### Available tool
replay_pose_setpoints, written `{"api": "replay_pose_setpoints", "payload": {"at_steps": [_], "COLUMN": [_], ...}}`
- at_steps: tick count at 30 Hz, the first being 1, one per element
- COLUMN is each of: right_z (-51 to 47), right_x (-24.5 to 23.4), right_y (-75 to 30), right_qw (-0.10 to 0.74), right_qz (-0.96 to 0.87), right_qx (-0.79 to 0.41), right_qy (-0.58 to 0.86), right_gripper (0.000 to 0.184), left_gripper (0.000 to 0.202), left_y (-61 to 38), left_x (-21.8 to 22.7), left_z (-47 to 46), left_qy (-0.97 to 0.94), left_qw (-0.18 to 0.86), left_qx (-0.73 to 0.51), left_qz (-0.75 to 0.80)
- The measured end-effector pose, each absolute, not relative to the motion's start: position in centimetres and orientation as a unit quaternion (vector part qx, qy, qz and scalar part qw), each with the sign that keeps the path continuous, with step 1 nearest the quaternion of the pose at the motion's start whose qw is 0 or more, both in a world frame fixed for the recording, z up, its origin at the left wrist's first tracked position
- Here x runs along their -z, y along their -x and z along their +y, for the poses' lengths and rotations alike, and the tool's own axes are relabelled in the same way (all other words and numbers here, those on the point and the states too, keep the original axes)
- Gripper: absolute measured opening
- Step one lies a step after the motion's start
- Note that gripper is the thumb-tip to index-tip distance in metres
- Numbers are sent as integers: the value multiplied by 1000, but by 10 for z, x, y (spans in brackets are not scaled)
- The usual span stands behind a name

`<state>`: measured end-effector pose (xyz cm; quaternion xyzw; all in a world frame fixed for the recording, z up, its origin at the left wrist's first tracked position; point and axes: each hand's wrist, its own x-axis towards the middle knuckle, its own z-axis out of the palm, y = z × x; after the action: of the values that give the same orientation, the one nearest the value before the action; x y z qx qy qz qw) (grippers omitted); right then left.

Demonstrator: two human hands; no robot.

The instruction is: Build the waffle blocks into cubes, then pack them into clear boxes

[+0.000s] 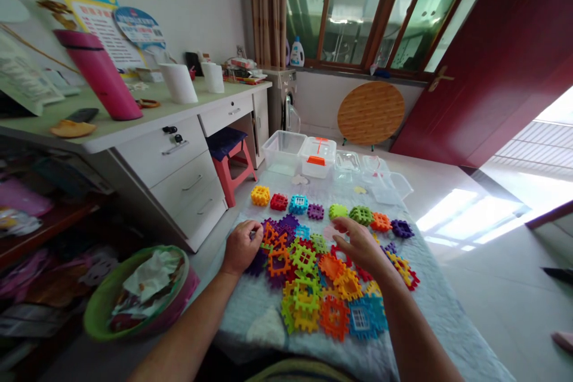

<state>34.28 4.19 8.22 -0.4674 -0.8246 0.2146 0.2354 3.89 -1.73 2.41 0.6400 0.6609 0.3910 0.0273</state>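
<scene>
- Two bare forearms reach in from the near edge across a cloth-covered worktop, one on either side of a pile of interlocking plastic tiles.
- Left hand: curled almost closed at the pile's far-left corner, fingertips against an orange tile and the purple pieces around it. Whether it pinches that tile or only touches it cannot be told.
- Right hand: half open, fingers loosely spread and pointing towards the left hand, low over the pile's far-right part. Nothing is clearly in its grasp.
- The pile lies between and under both hands and spreads back towards the person. Its long axis runs from the left hand's fingertips, under the right wrist, to the near right.
- Just beyond both sets of fingertips, a row of colour-sorted stacks runs left to right. The yellow end is nearer the left hand, the green and orange stacks nearer the right.
- Farther beyond the hands stand clear boxes.
- To the left of the left arm, off the worktop, are a green basin and a pink stool.
</scene>
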Motion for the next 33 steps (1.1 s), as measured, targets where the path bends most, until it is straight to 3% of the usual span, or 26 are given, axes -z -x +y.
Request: {"api": "replay_pose_setpoints", "payload": {"at_steps": [12, 17, 24, 33], "right_z": [-8, -14, -18, -21], "right_x": [-41, -33, -23, -26], "right_y": [-395, -401, -405, -399], "right_qw": [288, 337, 399, 386], "right_qz": [-803, -780, -749, -759], "right_qx": [-160, -160, -105, -100], "right_qy": [497, 502, 519, 514], "right_gripper": [23, 17, 12, 10], "left_gripper": [16, 19, 23, 18], "left_y": [-39, -50, -64, -67], "left_x": [-34, -49, -50, -60], "left_z": [-22, -16, 8, 23], "left_qy": [-647, -710, -760, -754], "left_qw": [15, 11, 71, 159], "left_qx": [-412, -345, -223, -189], "left_qz": [641, 614, 606, 608]}}
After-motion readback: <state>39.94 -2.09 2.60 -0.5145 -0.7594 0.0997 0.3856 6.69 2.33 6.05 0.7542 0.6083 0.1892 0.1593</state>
